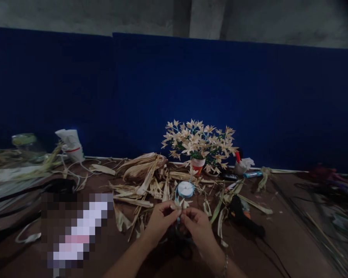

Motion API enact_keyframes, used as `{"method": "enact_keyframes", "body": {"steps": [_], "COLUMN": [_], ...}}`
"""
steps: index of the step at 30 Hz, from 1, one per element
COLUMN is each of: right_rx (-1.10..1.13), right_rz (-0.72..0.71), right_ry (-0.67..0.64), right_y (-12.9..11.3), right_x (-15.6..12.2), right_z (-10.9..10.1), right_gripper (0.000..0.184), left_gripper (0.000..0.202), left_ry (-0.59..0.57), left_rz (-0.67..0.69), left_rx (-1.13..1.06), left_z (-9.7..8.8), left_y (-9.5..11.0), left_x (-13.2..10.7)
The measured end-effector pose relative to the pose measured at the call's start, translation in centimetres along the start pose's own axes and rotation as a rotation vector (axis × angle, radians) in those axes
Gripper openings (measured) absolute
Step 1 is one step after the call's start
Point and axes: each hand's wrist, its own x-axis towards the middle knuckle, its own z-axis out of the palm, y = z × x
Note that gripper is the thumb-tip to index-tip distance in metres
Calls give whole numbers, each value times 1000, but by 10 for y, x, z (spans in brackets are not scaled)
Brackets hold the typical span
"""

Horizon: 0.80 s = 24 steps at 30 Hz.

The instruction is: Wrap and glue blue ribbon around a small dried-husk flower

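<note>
My left hand (163, 219) and my right hand (197, 224) meet near the bottom middle, fingertips pinched together. Between them is a small pale husk flower (185, 203) with a light blue strip at its stem; fingers cover part of it. Just beyond lies a roll of light blue tape (186, 189) with a white centre, its strip running toward my left hand. Dried corn husks (145, 170) are spread around and behind the roll. Farther back, a bunch of pale husk flowers (195, 141) stands in a red and white paper cup (197, 166).
A black and orange glue gun (243, 216) lies right of my hands, its cord trailing forward. Beside the cup are a teal tube (253, 175) and a crumpled white tissue (245, 164). White cables (84, 164) and a blurred pixelated patch (81, 233) are at left. A blue partition (133, 88) stands behind.
</note>
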Motion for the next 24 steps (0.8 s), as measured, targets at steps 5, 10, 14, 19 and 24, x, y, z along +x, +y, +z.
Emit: {"method": "enact_keyframes", "body": {"steps": [5,10,14,19,24], "right_rx": [161,357,372,366,379], "right_rz": [80,195,210,216,224], "right_ry": [-79,-239,-260,-252,-256], "right_y": [-1,-3,-3,-4,-4], "right_x": [1,2,1,0,0], "right_z": [-3,-8,-9,-7,-7], "right_gripper": [26,19,18,16,15], "left_gripper": [19,19,19,19,21], "left_ry": [-11,-106,-165,-108,-91], "left_rz": [-94,-286,-305,-314,-293], "left_rx": [-180,-483,-538,-510,-510], "left_z": [1,1,2,1,-1], "left_y": [0,-2,0,-5,-12], "left_x": [-1,-4,-4,-2,-1]}}
